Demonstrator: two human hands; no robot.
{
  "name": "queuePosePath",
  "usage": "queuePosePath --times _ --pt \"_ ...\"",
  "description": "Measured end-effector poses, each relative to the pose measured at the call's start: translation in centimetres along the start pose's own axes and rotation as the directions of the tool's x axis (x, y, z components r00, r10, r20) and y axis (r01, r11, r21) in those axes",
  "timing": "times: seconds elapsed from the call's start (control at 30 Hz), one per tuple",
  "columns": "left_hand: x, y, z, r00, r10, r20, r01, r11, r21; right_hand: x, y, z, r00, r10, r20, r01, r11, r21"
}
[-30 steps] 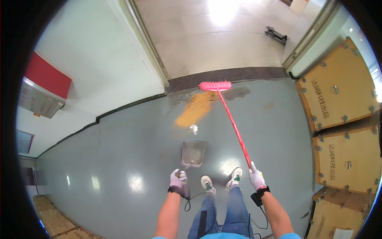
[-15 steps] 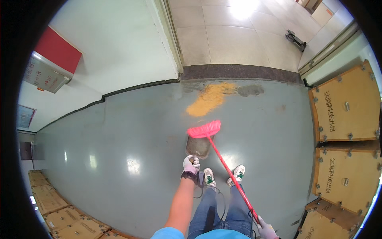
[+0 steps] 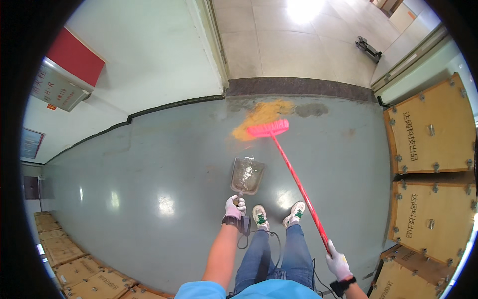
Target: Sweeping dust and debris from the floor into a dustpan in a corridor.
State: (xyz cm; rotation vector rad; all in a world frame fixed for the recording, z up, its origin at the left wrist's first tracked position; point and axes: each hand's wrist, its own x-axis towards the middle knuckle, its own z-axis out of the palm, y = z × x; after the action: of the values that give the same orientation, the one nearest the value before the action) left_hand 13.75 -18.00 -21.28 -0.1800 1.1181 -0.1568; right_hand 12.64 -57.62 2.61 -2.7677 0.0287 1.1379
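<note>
My left hand [image 3: 235, 205], in a white glove, is closed round the handle of a metal dustpan [image 3: 247, 177] held low over the floor in front of my feet. My right hand [image 3: 338, 261], gloved too, grips the upper end of a red broom stick. The pink bristle head of the broom [image 3: 269, 128] lies at the near right edge of a patch of orange-yellow powder [image 3: 269, 112], beyond the dustpan's open front. Whether the dustpan touches the floor I cannot tell.
A dark threshold strip [image 3: 298, 88] borders the doorway to a tiled floor [image 3: 294, 50]. Wooden crates [image 3: 433, 124] stand along the right, and more crates [image 3: 64, 239] at the lower left. A red and silver wall cabinet [image 3: 67, 89] hangs at left. Dark stains [image 3: 311, 109] mark the grey floor.
The broom head has moved away from the dustpan, forward and right, onto the powder's edge. My right hand has come up and forward. The dustpan's inside now shows more fully.
</note>
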Motion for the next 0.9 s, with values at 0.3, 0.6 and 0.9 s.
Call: queuePosePath --times 0.3,0.6,0.9 --pt "0.2 0.7 -1.8 0.998 -0.001 -0.058 0.001 1.000 -0.001 -8.6 1.9 2.0 0.963 0.075 0.259 -0.118 0.981 0.156" --pt "-1.5 -0.8 -4.7 0.998 0.030 -0.053 -0.032 0.999 -0.030 -12.0 4.9 -0.4 0.989 -0.019 0.144 0.001 0.992 0.123" --pt "-3.2 0.0 -6.1 0.995 0.028 -0.097 -0.031 0.999 -0.030 2.3 -0.2 4.3 0.981 -0.193 0.028 0.194 0.980 -0.042"
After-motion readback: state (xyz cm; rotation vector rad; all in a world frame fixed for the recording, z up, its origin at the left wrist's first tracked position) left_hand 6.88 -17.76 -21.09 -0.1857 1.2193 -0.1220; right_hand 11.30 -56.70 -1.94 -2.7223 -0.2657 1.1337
